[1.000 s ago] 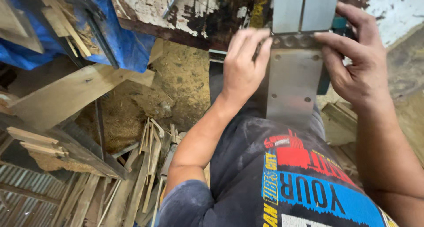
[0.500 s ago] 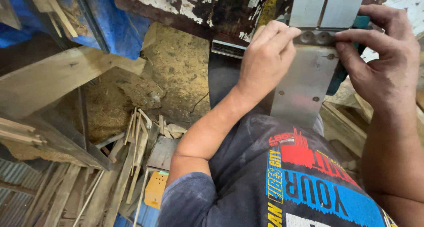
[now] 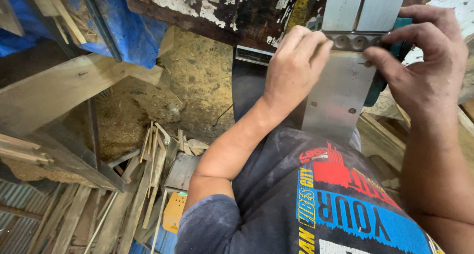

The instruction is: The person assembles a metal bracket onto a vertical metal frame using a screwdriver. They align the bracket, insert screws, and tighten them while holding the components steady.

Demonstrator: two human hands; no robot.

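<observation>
Left hand (image 3: 291, 68) fingers curled, grasping metal plate (image 3: 338, 93) at left edge; right hand (image 3: 424, 61) fingers pinching plate's right side (teal part (image 3: 392, 51) behind fingertips).

Both hands (image 3: 296, 68) (image 3: 424, 56) raised, fingers curled

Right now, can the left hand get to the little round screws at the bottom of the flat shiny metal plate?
Probably yes: the left hand already rests on the flat grey metal plate, and the two small screws sit uncovered just below it.
</observation>
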